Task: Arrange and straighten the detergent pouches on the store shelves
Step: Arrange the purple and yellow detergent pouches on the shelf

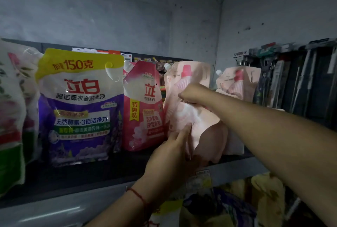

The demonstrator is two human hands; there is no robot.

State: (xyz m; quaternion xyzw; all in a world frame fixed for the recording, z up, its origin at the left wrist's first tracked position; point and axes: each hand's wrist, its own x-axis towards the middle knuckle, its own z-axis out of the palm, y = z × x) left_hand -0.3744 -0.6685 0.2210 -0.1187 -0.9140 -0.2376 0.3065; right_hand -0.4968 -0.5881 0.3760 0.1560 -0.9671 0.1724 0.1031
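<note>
Nearest, the left hand (175, 152) cupped the lower edge of the pale pink pouch (189, 110) with fingers curled round it, while farther up the right hand (193, 93) pinched its middle, the pouch standing upright on the shelf (73, 177), spout at the top left, beside the red pouch (144, 106).

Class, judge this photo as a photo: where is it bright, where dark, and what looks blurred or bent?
Head view: light falls brightest on the pale pink pouch both hands hold; the shelf beneath is in deep shadow; the purple pouch shows glare on its print; the pouch at the left edge is smeared and stretched by the wide lens.
</note>
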